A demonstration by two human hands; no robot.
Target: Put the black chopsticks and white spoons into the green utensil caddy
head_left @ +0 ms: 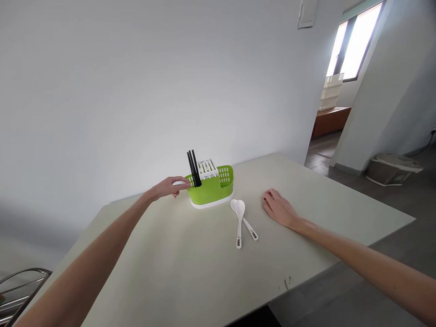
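A green cutlery holder (207, 193) with a white base stands on the table near the wall. Three black chopsticks (193, 169) lean upright in its left part, and a white slotted piece (208, 169) sits across its middle. At the holder's left end, my left hand (172, 186) has thumb and index finger pinched together on the rim, the other fingers curled beneath. Two white spoons lie crossed before the holder: one spoon (240, 222) on top, the other spoon (251, 230) partly under it. To their right my right hand (277, 208) rests on the table, fingers curled in, holding nothing visible.
The pale table (163, 263) runs up to a white wall (136, 91). A metal rack (23, 290) stands low at the left. On the floor at far right is a lidded bin (391, 170), and a window (357, 41) lies beyond the doorway.
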